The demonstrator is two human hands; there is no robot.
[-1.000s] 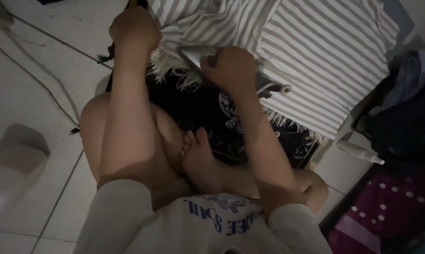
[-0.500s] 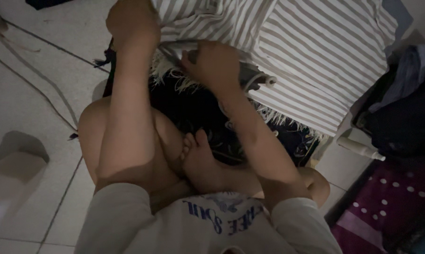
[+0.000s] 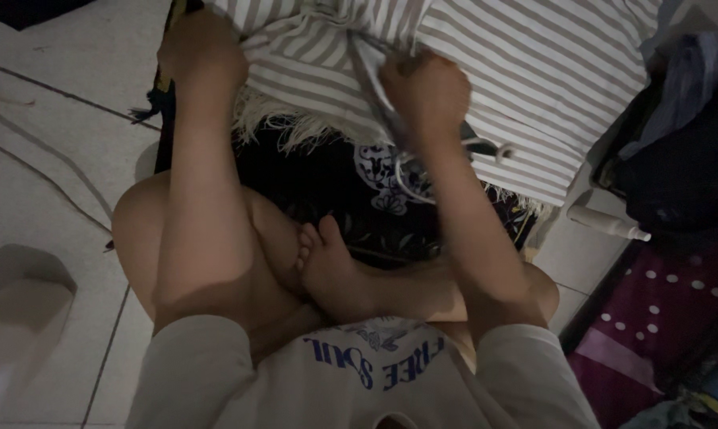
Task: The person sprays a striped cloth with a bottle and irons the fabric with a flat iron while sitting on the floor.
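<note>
On the floor (image 3: pixel 49 119), just ahead of our crossed legs, we have a grey-and-white striped cloth (image 3: pixel 534 71) spread over a dark patterned mat with a pale fringe (image 3: pixel 351 187). Our left hand (image 3: pixel 202 49) is closed on the near left edge of the striped cloth, pinning it down by the fringe. Our right hand (image 3: pixel 424 94) is closed around the handle of what we take to be a clothes iron (image 3: pixel 375 87), its body mostly hidden by the fist and blurred, with a white cord (image 3: pixel 446 155) looping away from it across the cloth.

The risks, as we judge them, come from how close everything sits. The left hand rests on the same stretch of cloth as the iron, so a pass toward the left edge could bring the hot plate against our fingers. The cord lies loose over the fabric and could snag or drag the cloth into fresh creases. Our bare foot (image 3: pixel 327 270) and knees are just behind the mat, so a slip backward off the edge could reach skin. The light is dim, so we cannot tell whether the cloth lies flat under the iron. A white bottle (image 3: pixel 609 224) lies to the right, near the clothes pile (image 3: pixel 677 151), well clear of the work.
</note>
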